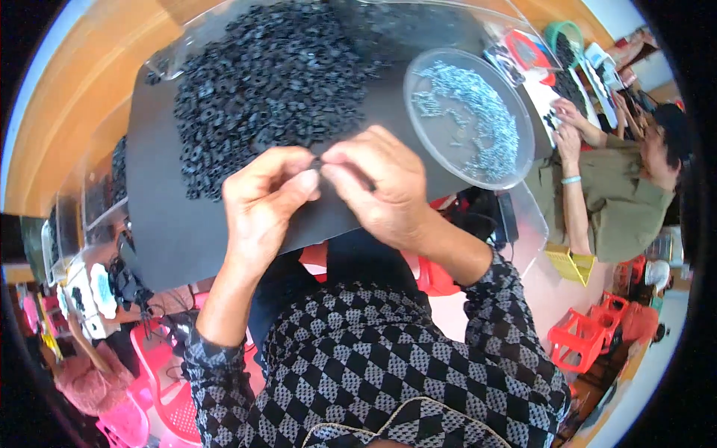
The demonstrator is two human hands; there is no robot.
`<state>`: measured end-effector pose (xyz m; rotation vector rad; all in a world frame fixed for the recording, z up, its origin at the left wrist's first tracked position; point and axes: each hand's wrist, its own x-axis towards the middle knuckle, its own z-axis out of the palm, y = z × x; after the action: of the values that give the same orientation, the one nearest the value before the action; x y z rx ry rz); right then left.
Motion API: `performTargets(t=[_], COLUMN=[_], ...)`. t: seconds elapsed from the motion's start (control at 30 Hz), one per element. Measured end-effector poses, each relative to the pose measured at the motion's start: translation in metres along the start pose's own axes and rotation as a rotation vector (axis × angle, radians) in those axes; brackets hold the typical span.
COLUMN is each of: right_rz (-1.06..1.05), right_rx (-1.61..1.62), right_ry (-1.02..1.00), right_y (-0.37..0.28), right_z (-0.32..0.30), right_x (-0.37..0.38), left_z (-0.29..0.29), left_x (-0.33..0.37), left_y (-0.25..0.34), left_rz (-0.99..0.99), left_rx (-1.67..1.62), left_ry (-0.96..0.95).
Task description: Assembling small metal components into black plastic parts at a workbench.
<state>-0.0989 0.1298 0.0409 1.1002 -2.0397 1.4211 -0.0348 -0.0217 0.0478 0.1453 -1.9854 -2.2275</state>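
My left hand [265, 196] and my right hand [379, 183] meet over the near part of a dark grey board [168, 246]. Between my left thumb and fingers is a small black part [317, 161], mostly covered by the fingertips. My right thumb and forefinger pinch at the same spot; whether they hold a pin or only the black part is hidden. Just beyond my hands spreads a large heap of small black parts [269, 82]. Right of my right hand stands a round clear tray [414, 123] with many small silvery metal pins [493, 112] in it.
Clear plastic sheeting [168, 60] edges the board's far side. A co-worker in an olive shirt [620, 198] handles black parts at the right. A yellow basket [571, 263] and red stools [579, 340] stand on the floor; a pink chair [160, 373] is at lower left.
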Motion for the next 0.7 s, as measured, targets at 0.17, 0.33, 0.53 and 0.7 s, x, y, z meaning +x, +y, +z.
performTargets(t=[0.17, 0.33, 0.53, 0.7], right_rz=[-0.068, -0.122, 0.245, 0.122], right_rx=[-0.068, -0.368, -0.685, -0.810], right_ry=[0.009, -0.084, -0.307, -0.449], right_y=[-0.009, 0.012, 0.060, 0.080], right_z=[-0.001, -0.058, -0.134, -0.126], right_x=[-0.013, -0.020, -0.022, -0.023], left_z=[0.010, 0.012, 0.016, 0.022], left_x=[-0.013, -0.022, -0.036, -0.036], left_y=[-0.009, -0.010, -0.015, -0.021], left_rz=[-0.009, -0.002, -0.064, -0.110], left_rx=[-0.188, -0.164, -0.165, -0.279], left_ry=[0.054, 0.059, -0.041, -0.138])
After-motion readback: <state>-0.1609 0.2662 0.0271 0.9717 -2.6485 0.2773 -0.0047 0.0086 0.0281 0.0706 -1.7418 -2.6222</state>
